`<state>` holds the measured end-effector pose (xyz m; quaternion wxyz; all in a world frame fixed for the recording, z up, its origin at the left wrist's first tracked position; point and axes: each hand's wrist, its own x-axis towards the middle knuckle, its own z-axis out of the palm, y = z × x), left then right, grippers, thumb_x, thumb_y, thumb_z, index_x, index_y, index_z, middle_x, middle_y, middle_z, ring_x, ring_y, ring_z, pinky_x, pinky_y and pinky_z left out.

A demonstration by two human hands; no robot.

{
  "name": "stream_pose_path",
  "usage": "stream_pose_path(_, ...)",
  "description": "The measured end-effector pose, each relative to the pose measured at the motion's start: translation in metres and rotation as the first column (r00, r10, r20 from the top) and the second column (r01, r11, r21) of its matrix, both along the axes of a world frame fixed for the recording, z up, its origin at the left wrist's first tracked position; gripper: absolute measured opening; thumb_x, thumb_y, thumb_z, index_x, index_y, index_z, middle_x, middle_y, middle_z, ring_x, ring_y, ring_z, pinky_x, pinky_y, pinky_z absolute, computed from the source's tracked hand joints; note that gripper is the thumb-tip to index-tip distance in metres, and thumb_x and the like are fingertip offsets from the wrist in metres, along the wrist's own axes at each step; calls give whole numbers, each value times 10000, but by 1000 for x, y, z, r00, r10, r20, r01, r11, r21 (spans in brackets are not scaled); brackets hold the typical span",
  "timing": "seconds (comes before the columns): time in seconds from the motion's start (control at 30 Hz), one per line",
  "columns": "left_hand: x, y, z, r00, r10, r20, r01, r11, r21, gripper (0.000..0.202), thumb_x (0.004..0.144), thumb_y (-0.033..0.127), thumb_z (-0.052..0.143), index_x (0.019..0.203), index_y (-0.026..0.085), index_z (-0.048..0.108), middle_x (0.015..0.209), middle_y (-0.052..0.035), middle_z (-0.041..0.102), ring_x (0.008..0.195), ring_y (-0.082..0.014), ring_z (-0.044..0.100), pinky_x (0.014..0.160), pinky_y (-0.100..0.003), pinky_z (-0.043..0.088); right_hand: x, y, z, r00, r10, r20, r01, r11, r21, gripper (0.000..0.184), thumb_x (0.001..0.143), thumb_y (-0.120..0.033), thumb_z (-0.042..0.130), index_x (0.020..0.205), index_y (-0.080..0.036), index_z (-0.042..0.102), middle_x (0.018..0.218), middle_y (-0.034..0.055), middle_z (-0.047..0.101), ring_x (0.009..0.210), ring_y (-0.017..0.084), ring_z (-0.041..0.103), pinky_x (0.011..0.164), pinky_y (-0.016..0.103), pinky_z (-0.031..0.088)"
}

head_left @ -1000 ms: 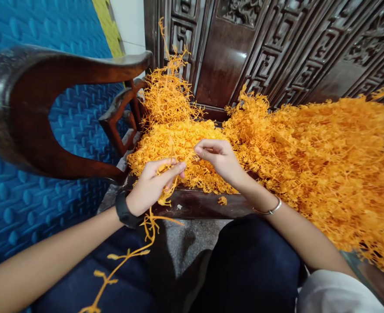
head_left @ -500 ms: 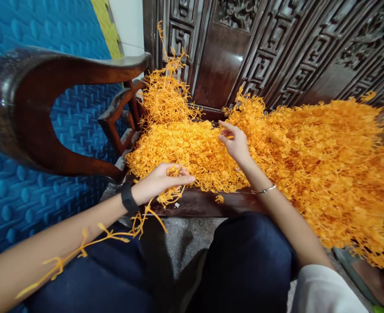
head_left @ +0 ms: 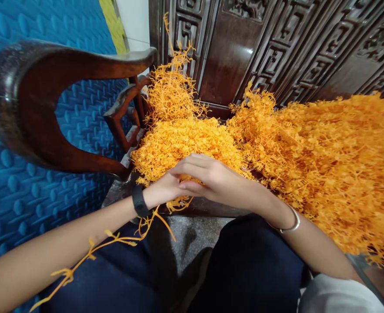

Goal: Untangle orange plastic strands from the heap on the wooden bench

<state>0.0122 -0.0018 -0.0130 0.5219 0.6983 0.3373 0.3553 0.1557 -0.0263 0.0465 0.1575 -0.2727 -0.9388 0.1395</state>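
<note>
My left hand (head_left: 161,189), with a black band at the wrist, is closed on an orange plastic flower stem (head_left: 121,239). The stem's thin, branched tail runs back beneath the wrist and along the forearm. My right hand (head_left: 218,177) lies across the left one, its fingers curled over the left fingers and its thumb below. Whatever is pinched between the two hands is hidden. Right behind them is a heap of small orange plastic flower pieces (head_left: 178,141) on the dark wooden seat (head_left: 208,208).
A larger orange pile (head_left: 335,161) spreads over the right side. A taller tangle of bare orange stems (head_left: 172,93) stands at the back left corner. The curved wooden armrest (head_left: 31,104) rises at left over blue foam mats (head_left: 5,182). Behind is a carved wooden backrest (head_left: 224,56).
My right hand has come down and left from over the heap onto my left hand. The left hand keeps the stem, and the view has shifted slightly.
</note>
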Motion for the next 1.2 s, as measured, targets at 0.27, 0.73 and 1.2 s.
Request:
stream_pose_path(0.27, -1, -5, 2, 984, -144, 100, 165, 955, -246, 256, 660, 209, 702, 812, 167, 500, 738, 34, 580, 707, -112, 571, 686, -248, 448, 8, 16, -9, 978, -206, 17, 204, 953, -226, 152, 808, -136, 540, 944, -118, 604, 833, 49, 624, 726, 123, 559, 686, 254, 439)
stream_pose_path(0.73, -8, 4, -12, 980, -199, -11, 196, 971, -141, 368, 688, 334, 688, 970, 140, 553, 924, -38, 621, 847, -153, 571, 763, -283, 442, 9, 21, -18, 964, -267, 0, 255, 922, -292, 147, 816, -211, 560, 873, -123, 663, 737, 28, 629, 631, 91, 529, 611, 235, 394)
stream_pose_path(1.2, -11, -4, 2, 972, -128, -195, 97, 982, -161, 382, 872, 441, 409, 695, 153, 587, 368, 92, 310, 332, -59, 322, 391, -177, 258, 3, 32, -28, 375, -684, -626, 196, 718, -668, 142, 728, -107, 552, 659, -185, 456, 604, -42, 513, 565, 68, 506, 621, 245, 421)
